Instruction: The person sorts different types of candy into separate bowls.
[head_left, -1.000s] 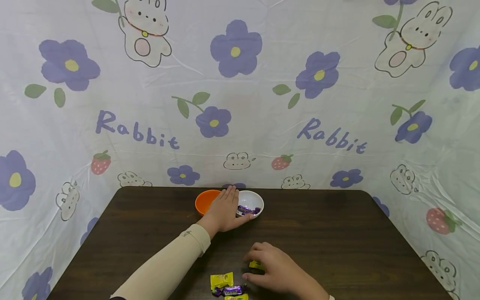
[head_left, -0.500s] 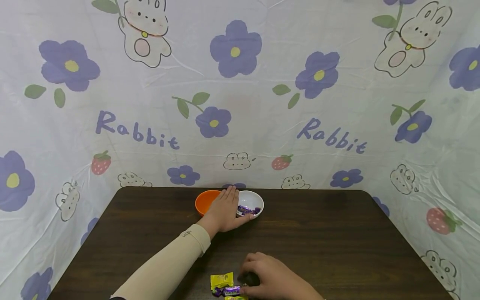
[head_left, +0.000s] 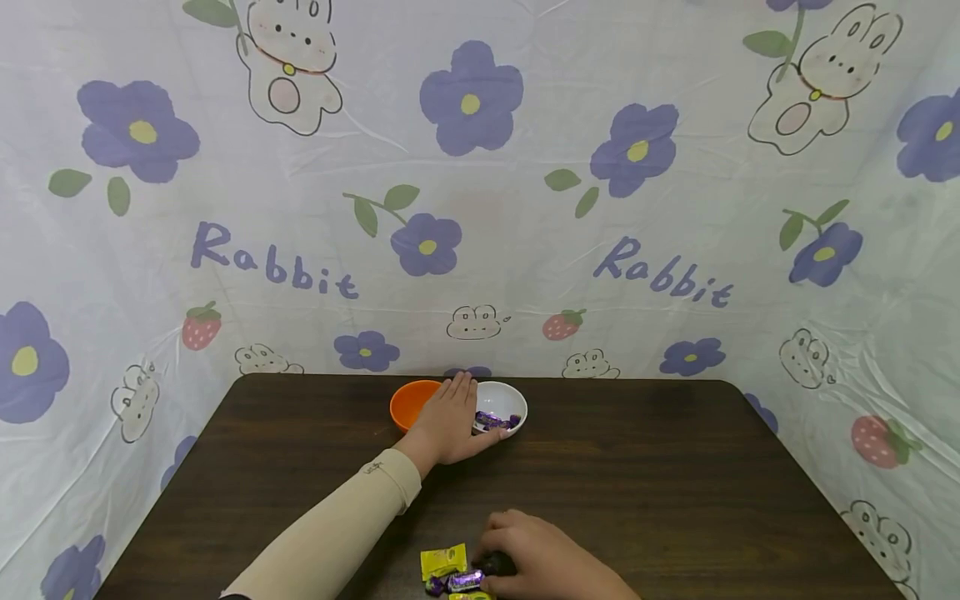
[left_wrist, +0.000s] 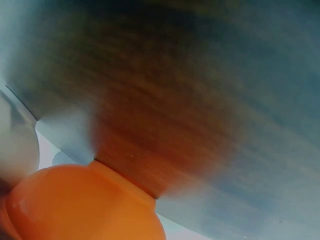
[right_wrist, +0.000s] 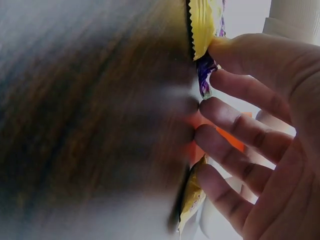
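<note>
My left hand [head_left: 446, 421] lies with straight fingers across the orange bowl [head_left: 411, 402] and the white bowl [head_left: 501, 395] at the table's back edge. Purple-wrapped candies [head_left: 497, 421] sit in the white bowl. Close to the front edge, my right hand [head_left: 543, 558] pinches the end of a purple-wrapped candy [head_left: 467, 581] between thumb and index finger, its twisted wrapper end [right_wrist: 204, 80] showing in the right wrist view. Yellow-wrapped candies lie around it, one behind [head_left: 443, 562] and one in front [head_left: 472, 596]. Another yellow candy [right_wrist: 192, 195] is by the little finger, hidden from the head view.
Dark wooden table [head_left: 637, 483] surrounds the candies and bowls. A white curtain [head_left: 525, 250] printed with rabbits and flowers hangs behind and at both sides. My left forearm, in a beige sleeve [head_left: 337, 525], crosses the table's left half.
The right hand has moved down and slightly left, from over a yellow candy to the purple-wrapped one, where thumb and index finger have closed in. My left hand has stayed put.
</note>
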